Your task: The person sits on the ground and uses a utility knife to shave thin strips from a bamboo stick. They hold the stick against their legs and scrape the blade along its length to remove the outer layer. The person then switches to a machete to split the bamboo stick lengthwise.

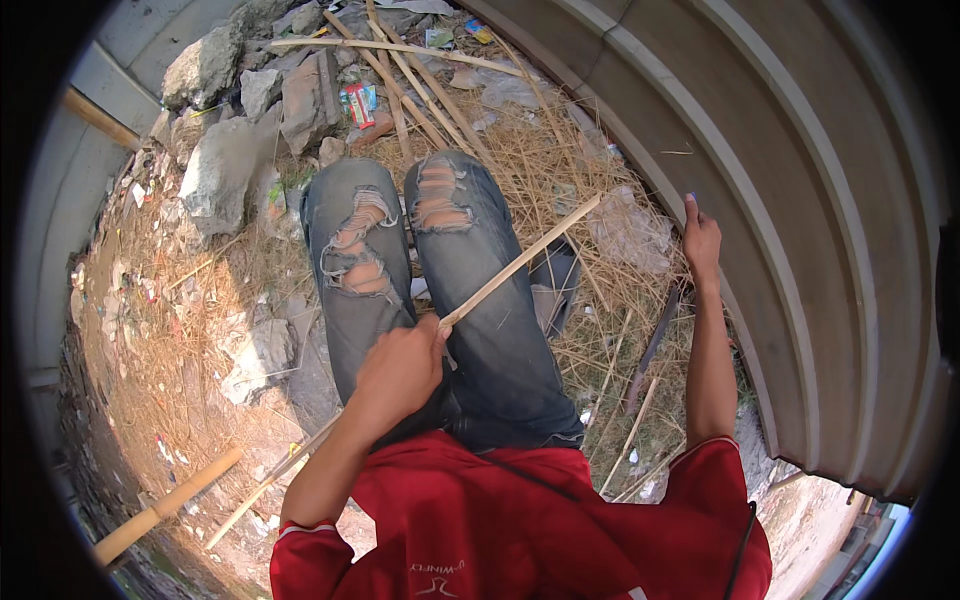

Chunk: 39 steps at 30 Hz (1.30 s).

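Note:
My left hand (400,370) is closed around a long split bamboo strip (525,262) above my thighs. The strip slants from my lower left, past my left forearm, up to the right beyond my right knee. Out to the right, my right hand (702,240) is held away from the strip, beside the corrugated sheet. Its fingers are curled and the thumb points forward; whatever they hold, if anything, is hidden. A thin pale sliver (676,152) shows just beyond that hand. My legs in torn jeans (480,300) lie under the strip.
Corrugated metal sheeting (760,200) curves along the right. Broken concrete chunks (218,175) lie at the far left, beside several bamboo strips (405,75). Straw and shavings (560,150) cover the ground. A dark flat strip (652,350) lies near my right forearm, a bamboo pole (170,505) at lower left.

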### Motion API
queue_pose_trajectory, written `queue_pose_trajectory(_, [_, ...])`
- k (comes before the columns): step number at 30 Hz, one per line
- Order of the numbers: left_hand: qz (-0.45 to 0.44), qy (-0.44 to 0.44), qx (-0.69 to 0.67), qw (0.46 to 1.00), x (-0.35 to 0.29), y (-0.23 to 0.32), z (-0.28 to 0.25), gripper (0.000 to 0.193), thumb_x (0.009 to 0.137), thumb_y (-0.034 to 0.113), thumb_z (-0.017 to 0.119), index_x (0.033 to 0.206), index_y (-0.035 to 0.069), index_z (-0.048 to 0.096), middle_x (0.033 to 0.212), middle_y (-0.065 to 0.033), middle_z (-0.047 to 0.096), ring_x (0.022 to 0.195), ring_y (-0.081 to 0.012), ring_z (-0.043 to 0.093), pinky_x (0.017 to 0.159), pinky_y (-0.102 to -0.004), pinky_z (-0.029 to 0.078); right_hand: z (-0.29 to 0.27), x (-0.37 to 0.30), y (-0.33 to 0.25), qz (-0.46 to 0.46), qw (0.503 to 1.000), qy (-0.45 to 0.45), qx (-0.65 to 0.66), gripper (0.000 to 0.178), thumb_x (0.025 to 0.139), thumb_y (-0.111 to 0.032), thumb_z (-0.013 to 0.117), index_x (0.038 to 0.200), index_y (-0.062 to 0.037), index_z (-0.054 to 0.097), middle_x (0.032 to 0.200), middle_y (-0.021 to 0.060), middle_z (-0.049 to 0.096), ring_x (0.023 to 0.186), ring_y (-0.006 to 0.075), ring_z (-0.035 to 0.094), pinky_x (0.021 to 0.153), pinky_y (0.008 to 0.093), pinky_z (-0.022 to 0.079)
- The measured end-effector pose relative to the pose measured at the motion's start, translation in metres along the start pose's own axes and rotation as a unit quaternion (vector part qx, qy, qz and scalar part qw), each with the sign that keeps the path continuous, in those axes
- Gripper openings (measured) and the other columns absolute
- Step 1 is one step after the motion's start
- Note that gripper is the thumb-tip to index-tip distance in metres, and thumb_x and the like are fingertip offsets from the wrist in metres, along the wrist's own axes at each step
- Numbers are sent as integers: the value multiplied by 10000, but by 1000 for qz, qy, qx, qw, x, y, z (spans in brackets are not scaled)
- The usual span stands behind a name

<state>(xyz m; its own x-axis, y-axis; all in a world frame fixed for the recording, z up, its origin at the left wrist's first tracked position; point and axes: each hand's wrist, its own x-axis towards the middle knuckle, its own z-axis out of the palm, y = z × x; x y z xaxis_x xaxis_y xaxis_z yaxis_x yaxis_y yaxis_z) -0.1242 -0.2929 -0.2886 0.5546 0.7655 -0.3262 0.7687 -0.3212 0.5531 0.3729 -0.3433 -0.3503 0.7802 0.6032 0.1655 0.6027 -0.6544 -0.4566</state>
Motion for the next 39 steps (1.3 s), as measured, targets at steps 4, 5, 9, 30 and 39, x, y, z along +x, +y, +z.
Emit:
queue_pose_trajectory(4, [23, 58, 84, 994, 18, 18, 16, 167, 1032, 186, 531, 1011, 28, 582, 821, -235, 710, 770, -465, 708, 697, -562, 557, -20, -76, -86, -77, 978, -153, 116, 627, 1068, -475, 525, 761, 62, 627, 585, 169, 522, 585, 271, 449, 602, 435, 407])
queue_pose_trajectory(5, [36, 71, 114, 990, 21, 19, 22, 125, 1010, 153, 547, 1005, 32, 580, 830, -216, 721, 767, -433, 733, 680, -531, 588, -23, -105, -113, -102, 968, -194, 124, 598, 1069, -449, 538, 756, 55, 612, 567, 137, 483, 581, 231, 392, 575, 420, 379])
queue_pose_trajectory(9, [58, 91, 186, 977, 30, 24, 27, 67, 972, 108, 565, 1006, 51, 566, 819, -178, 727, 713, -365, 754, 607, -457, 614, -13, -185, -163, -193, 899, -360, 158, 539, 1051, -422, 581, 809, 50, 678, 653, 270, 615, 658, 426, 659, 629, 508, 479])
queue_pose_trajectory(30, [28, 54, 116, 991, 9, 16, 15, 168, 1041, 191, 523, 1021, 31, 571, 822, -237, 727, 760, -450, 728, 668, -550, 569, 2, -128, -120, -128, 951, -263, 102, 635, 1039, -517, 551, 808, 59, 686, 632, 255, 605, 653, 430, 640, 639, 492, 483])
queue_pose_trajectory(39, [37, 66, 90, 993, 30, 23, 24, 222, 1062, 221, 509, 989, 17, 559, 796, -262, 704, 757, -487, 694, 689, -599, 527, 24, -206, -158, -289, 893, -330, 100, 553, 1014, -487, 612, 839, 28, 714, 701, 259, 664, 702, 464, 668, 651, 526, 512])
